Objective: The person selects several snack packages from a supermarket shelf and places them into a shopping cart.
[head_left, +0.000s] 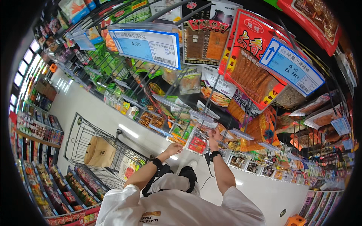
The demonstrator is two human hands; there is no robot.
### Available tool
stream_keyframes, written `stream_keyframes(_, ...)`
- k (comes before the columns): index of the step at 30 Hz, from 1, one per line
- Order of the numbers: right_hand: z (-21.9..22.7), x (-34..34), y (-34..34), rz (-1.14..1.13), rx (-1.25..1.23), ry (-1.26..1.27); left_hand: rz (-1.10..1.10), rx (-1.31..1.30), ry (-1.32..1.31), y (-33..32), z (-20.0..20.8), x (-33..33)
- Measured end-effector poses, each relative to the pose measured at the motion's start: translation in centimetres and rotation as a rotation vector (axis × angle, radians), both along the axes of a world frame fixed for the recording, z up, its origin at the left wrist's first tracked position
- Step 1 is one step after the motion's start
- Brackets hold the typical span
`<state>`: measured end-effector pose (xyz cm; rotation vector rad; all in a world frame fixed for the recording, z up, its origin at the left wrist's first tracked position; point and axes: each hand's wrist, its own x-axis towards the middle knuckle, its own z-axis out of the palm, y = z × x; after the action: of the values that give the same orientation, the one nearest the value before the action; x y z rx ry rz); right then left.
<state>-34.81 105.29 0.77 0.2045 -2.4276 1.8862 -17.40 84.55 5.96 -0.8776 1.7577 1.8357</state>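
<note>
My right hand (215, 138) reaches up to the lower rows of a rack of hanging snack packets, its fingers bent beside a pale packet (225, 132). Whatever is between those fingers is too small to make out. Lower and to the left, my left hand (174, 148) is held in front of the rack with loosely curved fingers and nothing visible in it. Just beyond the hands, a red packet (197, 144) lies in a low display row. Both wrists wear black bands, and a thin dark cable hangs by the right one.
A wire shopping cart (109, 171) stands at my left with a brown paper bag (100, 151) inside. Metal hooks with blue-and-white price tags (145, 45) stick out overhead. A large red snack packet (252, 62) hangs at upper right. More shelves (56, 184) line the left.
</note>
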Motion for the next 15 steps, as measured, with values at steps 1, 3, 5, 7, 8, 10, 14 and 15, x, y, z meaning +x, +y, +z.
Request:
stream_keyframes(1,0.9,1.1,-0.5,0.016,-0.099,-0.149,0.033,-0.010,-0.020,-0.6,0.2,1.4)
stream_keyframes(3,0.6,0.6,0.4,0.104,0.108,-0.188,0.115,-0.038,0.013,-1.3,0.4,2.8)
stream_keyframes(5,-0.2,0.6,0.4,0.110,0.104,-0.130,0.165,-0.030,0.024,-2.1,0.1,3.7)
stream_keyframes(7,-0.6,0.7,0.9,0.108,0.104,-0.070,0.182,-0.016,0.016,-2.7,-0.2,4.4)
stream_keyframes(8,0.8,2.4,0.1,0.111,0.182,0.031,0.206,-0.030,-0.016,-3.1,-0.6,6.2)
stream_keyframes(10,0.9,4.3,-0.1,0.136,0.083,-0.221,0.221,-0.015,-0.025,-3.0,-0.8,7.5)
stream_keyframes(14,-2.8,4.9,1.3,0.121,0.082,0.030,0.195,-0.001,0.009,-2.4,-0.6,7.9)
stream_keyframes(15,-3.1,5.6,1.5,0.119,0.096,0.034,0.193,0.012,0.013,-2.3,-0.6,8.5)
